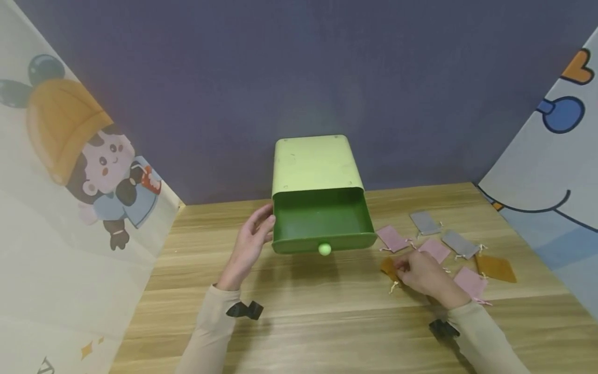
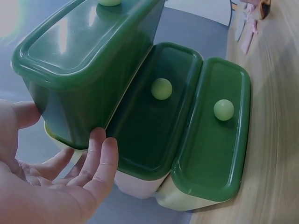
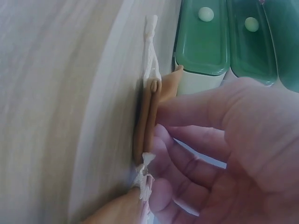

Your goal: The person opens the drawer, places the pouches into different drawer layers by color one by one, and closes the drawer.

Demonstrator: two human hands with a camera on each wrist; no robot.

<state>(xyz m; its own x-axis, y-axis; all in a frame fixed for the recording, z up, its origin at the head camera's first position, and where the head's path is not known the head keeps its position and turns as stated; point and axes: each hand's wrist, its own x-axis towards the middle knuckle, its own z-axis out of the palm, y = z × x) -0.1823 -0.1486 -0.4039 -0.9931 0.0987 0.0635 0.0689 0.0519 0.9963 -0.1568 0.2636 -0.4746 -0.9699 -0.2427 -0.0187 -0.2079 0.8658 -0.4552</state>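
My left hand [image 1: 249, 244] rests at the left side of a pulled-out top drawer [image 1: 324, 244]; in the left wrist view its fingertips touch the drawer's side with the fingers fairly straight. The drawer is dark green with a round pale knob, and its visible floor is bare. It belongs to a pale green cabinet [image 1: 315, 161]. On the right, my right hand [image 1: 422, 275] pinches a brown-orange drawstring pouch [image 3: 148, 121] at the tabletop. White cords [image 3: 150, 46] hang from the pouch. My fingers partly hide it in the head view.
Pink pouches [image 1: 434, 250], grey pouches [image 1: 460, 243] and another orange pouch [image 1: 497, 268] lie on the wooden table [image 1: 327, 322] around the right hand. Two shut lower drawers [image 2: 212, 135] show below the top one. A dark blue panel [image 1: 327, 67] stands behind the cabinet.
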